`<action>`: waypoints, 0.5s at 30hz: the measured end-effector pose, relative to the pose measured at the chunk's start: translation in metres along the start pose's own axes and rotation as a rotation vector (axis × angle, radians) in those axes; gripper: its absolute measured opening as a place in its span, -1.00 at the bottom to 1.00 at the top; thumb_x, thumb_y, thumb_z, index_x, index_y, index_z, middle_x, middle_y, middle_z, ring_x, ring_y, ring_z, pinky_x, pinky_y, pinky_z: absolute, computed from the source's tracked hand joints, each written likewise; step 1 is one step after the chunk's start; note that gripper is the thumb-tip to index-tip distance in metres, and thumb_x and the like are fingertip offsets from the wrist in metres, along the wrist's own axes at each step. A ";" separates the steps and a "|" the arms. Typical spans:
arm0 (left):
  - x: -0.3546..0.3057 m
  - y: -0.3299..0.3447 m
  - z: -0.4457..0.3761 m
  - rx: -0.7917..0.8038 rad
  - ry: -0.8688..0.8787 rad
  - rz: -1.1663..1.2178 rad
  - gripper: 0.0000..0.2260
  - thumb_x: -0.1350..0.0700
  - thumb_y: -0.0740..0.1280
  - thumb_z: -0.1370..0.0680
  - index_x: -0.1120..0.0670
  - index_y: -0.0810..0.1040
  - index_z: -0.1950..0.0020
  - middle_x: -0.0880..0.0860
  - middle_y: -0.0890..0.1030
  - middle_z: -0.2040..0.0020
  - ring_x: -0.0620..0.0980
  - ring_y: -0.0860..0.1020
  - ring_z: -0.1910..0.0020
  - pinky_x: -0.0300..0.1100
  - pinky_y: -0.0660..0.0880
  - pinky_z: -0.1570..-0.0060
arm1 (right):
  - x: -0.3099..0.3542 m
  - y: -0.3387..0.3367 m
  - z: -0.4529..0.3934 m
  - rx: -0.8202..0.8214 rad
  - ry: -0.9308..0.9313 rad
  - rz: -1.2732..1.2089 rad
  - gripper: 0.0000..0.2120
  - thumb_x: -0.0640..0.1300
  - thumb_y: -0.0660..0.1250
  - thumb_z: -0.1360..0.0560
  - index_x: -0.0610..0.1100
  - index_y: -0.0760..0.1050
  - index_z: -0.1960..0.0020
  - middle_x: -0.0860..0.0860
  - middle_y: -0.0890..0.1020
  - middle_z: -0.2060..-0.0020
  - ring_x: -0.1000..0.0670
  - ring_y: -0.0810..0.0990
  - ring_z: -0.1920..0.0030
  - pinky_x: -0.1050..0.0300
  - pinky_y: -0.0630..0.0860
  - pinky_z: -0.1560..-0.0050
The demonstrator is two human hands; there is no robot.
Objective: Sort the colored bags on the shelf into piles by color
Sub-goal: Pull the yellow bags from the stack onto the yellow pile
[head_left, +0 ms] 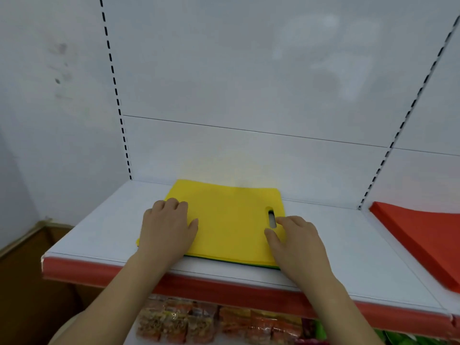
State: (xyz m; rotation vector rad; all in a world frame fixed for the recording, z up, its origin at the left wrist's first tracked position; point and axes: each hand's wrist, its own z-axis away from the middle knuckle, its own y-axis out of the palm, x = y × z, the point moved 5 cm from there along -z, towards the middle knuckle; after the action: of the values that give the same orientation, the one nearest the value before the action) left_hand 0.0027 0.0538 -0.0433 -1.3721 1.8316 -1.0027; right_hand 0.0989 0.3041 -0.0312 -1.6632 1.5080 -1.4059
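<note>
both hands' grip open, left hand (167,226) and right hand (296,241) flat on yellow bag (231,225).

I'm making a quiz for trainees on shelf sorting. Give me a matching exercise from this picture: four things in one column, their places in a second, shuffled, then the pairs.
Things:
1. left hand
2. right hand
3. orange bags
4. green edge

Places:
A. under the front of the yellow bag
B. on the shelf's far right
C. beside the yellow bag's handle slot
D. flat on the yellow bag's left part

Pairs: 1-D, 2-C, 3-B, 4-A
</note>
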 end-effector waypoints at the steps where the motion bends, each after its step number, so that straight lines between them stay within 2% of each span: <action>1: 0.007 0.003 0.000 0.036 -0.034 -0.030 -0.57 -0.20 0.37 -0.44 0.16 0.61 0.00 0.15 0.60 0.05 0.22 0.54 0.07 0.02 0.49 0.17 | -0.001 0.004 0.000 0.026 0.021 0.025 -0.53 0.19 0.19 -0.57 -0.03 0.42 -0.39 0.03 0.46 -0.31 -0.07 0.35 -0.28 0.08 0.32 -0.26; 4: 0.017 0.011 0.003 0.181 -0.119 -0.061 -0.38 -0.40 0.17 -0.48 0.14 0.52 -0.12 0.13 0.51 -0.12 0.17 0.47 -0.10 0.01 0.44 0.01 | -0.004 0.009 0.002 0.040 0.064 0.039 -0.52 0.22 0.22 -0.54 -0.02 0.44 -0.35 0.04 0.45 -0.29 -0.07 0.35 -0.26 0.09 0.32 -0.23; 7: 0.017 0.016 0.000 0.286 -0.101 -0.047 -0.37 -0.39 0.00 -0.55 0.11 0.49 -0.19 0.11 0.43 -0.25 0.13 0.40 -0.21 -0.03 0.41 -0.13 | -0.006 0.011 0.001 0.049 0.092 0.020 -0.54 0.20 0.25 -0.55 -0.03 0.46 -0.34 0.02 0.44 -0.29 -0.09 0.36 -0.25 0.07 0.34 -0.22; 11: 0.022 0.017 -0.002 0.280 -0.105 -0.014 -0.56 -0.21 0.03 -0.63 0.09 0.52 -0.14 0.11 0.44 -0.21 0.13 0.42 -0.16 -0.01 0.45 -0.13 | -0.009 0.012 0.001 0.081 0.132 -0.026 -0.55 0.19 0.26 -0.54 -0.02 0.47 -0.33 0.01 0.43 -0.29 -0.09 0.38 -0.25 0.07 0.35 -0.21; 15: 0.025 0.016 -0.001 0.194 -0.161 -0.013 -0.49 -0.23 0.14 -0.59 0.19 0.47 -0.22 0.13 0.46 -0.17 0.15 0.45 -0.13 -0.03 0.46 -0.03 | -0.014 0.010 0.000 0.084 0.200 -0.087 -0.53 0.20 0.28 -0.52 -0.01 0.46 -0.35 -0.04 0.47 -0.20 -0.09 0.46 -0.20 0.03 0.44 -0.17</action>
State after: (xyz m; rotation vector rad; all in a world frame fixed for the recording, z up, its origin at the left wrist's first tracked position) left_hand -0.0121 0.0325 -0.0581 -1.3079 1.5676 -1.0170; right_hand 0.0963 0.3141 -0.0443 -1.5934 1.4750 -1.7016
